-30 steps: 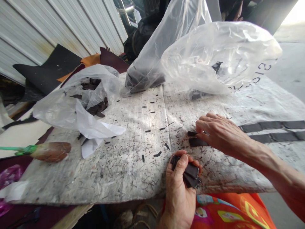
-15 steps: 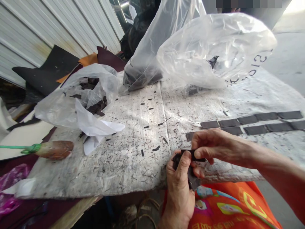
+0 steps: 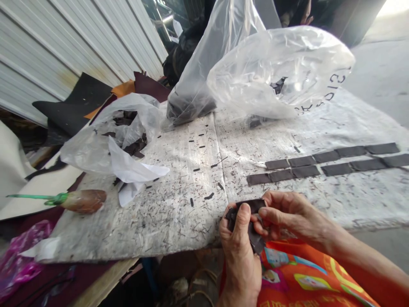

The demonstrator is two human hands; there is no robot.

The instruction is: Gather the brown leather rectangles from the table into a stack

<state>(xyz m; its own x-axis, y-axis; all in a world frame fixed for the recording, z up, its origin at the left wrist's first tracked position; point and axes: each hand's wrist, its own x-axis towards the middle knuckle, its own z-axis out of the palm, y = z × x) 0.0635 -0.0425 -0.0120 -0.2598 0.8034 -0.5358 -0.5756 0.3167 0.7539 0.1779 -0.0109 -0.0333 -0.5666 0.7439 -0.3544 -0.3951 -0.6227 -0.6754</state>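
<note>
Over the counter (image 3: 134, 230) edge, my left hand (image 3: 239, 260) grips dark leather strips (image 3: 254, 206), my right hand (image 3: 290, 213) pinching them too.

The person's front is covered by an orange garment (image 3: 306, 277), either a shirt or an apron; the view does not settle which. Its cloth is printed with rounded panels in pink, yellow and pale blue, some holding small cartoon figures, and a bold yellow curving line runs across it toward the lower right. The left hand (image 3: 239, 260) and right hand (image 3: 294, 213) are bare, with the thumbnail of the left trimmed short. The right forearm (image 3: 364, 260) is also bare.
</note>
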